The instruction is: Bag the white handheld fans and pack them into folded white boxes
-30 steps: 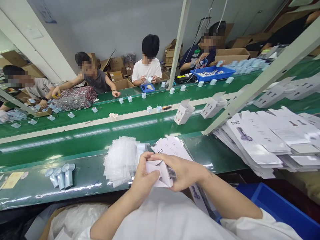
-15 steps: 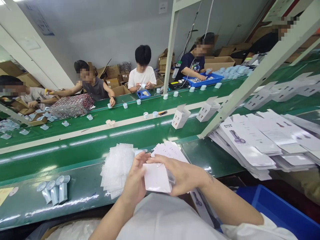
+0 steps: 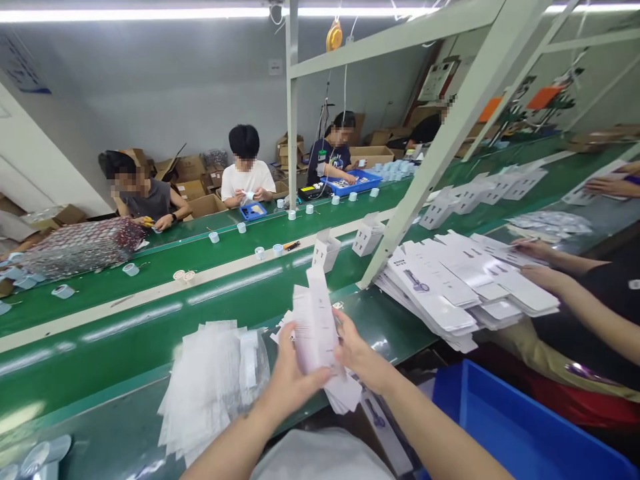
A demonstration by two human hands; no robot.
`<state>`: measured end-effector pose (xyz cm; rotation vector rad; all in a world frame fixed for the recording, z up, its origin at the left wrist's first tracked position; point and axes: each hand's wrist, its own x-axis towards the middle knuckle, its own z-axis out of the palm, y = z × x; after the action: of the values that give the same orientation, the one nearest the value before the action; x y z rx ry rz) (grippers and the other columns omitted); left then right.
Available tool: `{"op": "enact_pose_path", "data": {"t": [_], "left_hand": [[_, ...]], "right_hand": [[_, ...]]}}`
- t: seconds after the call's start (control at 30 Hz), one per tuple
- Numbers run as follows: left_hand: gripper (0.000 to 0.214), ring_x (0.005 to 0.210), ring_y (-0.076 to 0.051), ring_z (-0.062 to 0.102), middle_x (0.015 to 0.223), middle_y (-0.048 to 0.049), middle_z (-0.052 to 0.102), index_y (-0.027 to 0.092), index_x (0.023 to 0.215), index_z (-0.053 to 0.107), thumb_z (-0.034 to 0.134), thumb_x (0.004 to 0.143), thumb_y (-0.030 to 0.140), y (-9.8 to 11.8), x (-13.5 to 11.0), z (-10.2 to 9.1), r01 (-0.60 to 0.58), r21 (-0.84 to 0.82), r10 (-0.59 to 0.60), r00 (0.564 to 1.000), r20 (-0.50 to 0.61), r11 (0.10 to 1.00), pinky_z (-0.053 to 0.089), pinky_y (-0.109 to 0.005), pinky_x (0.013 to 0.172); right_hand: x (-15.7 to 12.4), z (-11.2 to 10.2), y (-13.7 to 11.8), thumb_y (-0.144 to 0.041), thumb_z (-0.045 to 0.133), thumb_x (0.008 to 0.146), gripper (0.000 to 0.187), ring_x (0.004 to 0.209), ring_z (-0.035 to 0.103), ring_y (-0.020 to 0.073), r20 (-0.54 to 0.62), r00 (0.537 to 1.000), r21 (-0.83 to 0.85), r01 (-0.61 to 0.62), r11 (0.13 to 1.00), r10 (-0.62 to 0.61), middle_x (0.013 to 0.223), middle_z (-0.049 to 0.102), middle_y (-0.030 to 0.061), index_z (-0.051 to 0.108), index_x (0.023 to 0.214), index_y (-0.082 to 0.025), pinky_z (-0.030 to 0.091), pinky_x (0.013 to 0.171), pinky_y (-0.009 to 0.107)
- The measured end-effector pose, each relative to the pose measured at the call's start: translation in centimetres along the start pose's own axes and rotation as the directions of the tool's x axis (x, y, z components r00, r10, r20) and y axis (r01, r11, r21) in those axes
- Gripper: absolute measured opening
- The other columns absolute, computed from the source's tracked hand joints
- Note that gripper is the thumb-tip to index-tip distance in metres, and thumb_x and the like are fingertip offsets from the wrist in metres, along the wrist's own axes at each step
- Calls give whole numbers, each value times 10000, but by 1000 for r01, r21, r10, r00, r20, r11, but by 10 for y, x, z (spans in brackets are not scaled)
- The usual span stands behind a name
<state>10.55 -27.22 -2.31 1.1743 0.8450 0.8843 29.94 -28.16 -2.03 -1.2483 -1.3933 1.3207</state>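
A white printed carton stands tilted upright in front of me, its top flap raised. My left hand wraps round its left side, with the thumb across the lower front. On the opposite side, my right hand presses its fingers against the carton. Under and behind the hands lie flat white cartons, partly hidden. Left of my hands, a pile of translucent bags covers the bench edge, and one clear bag with a pale item inside lies at its right side.
Standing cartons and small pale-blue parts sit along the green conveyor. Flat cartons are stacked on the right, near a co-worker's hands. A slanted post rises there. A blue bin is at lower right.
My view has swung right and up. The carton, earlier held with a small blank face toward me, now stands lengthwise with a raised flap. A co-worker's hands have come into view at right.
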Motion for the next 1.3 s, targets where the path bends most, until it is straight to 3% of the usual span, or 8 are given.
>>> {"op": "enact_pose_path", "data": {"t": [0.1,0.2,0.43,0.53,0.63,0.8,1.03,1.3], "left_hand": [[1062,1345,-356,384,1475,-223,347,165,1458,230,829,622,435,-39,38,31,-37,370,-10,992,123,928,352,-496,1086],[476,1131,-247,581,1244,-135,599,180,1320,457,542,882,348,-72,73,31,98,620,-173,983,61,778,460,-411,973],[401,1287,-335,420,1297,-176,567,141,1207,563,560,815,221,-97,101,-27,315,852,-258,940,-221,419,284,-477,1084],[622,1257,-400,426,1293,-213,565,119,1244,517,711,696,342,-104,110,-29,429,859,-316,886,-339,279,296,-514,1037],[611,1215,-375,471,1211,-191,616,123,1202,529,734,652,292,-114,119,-20,489,846,-346,847,-402,213,301,-482,1024],[619,1352,-329,346,1382,-157,509,163,1283,488,690,702,235,-123,121,-17,497,824,-310,856,-414,272,270,-445,1057],[567,1146,-257,537,1145,-68,637,213,1214,552,731,700,371,-95,121,-38,512,685,-238,856,-459,519,389,-360,959],[166,1089,-281,566,855,-43,675,197,752,693,743,682,339,3,64,-71,386,617,-277,922,-270,686,432,-393,948]], "right_hand": [[11,-36,20,-455,739,720,1029,1223,550,310,-310,926,-123,-264,957,216,1372,502,173,94,1490,-225,451,1012,490],[30,-90,52,-388,732,653,988,1211,542,353,-503,825,-347,-465,815,257,1352,510,181,206,1464,-183,435,1009,485],[67,-170,147,-375,699,669,958,1274,469,388,-440,858,-569,-494,658,264,1402,434,239,216,1459,-129,425,999,510],[75,-144,154,-362,687,722,828,1322,387,442,-488,865,-660,-455,597,121,1411,401,293,323,1410,-81,349,1037,596],[83,-87,148,-328,600,818,543,1287,427,402,-291,955,-707,-175,685,-56,1331,500,247,466,1300,-119,359,1035,573],[104,-18,145,-183,683,694,180,905,612,298,-41,971,-558,-218,800,237,860,614,86,589,848,-187,481,782,406],[106,-18,117,-240,548,795,187,586,433,116,160,932,-364,-251,897,325,626,385,-73,379,714,-227,405,566,237],[76,-7,50,-459,621,821,269,729,493,153,437,881,38,-217,975,179,818,520,-17,496,853,-223,414,672,278]]}}
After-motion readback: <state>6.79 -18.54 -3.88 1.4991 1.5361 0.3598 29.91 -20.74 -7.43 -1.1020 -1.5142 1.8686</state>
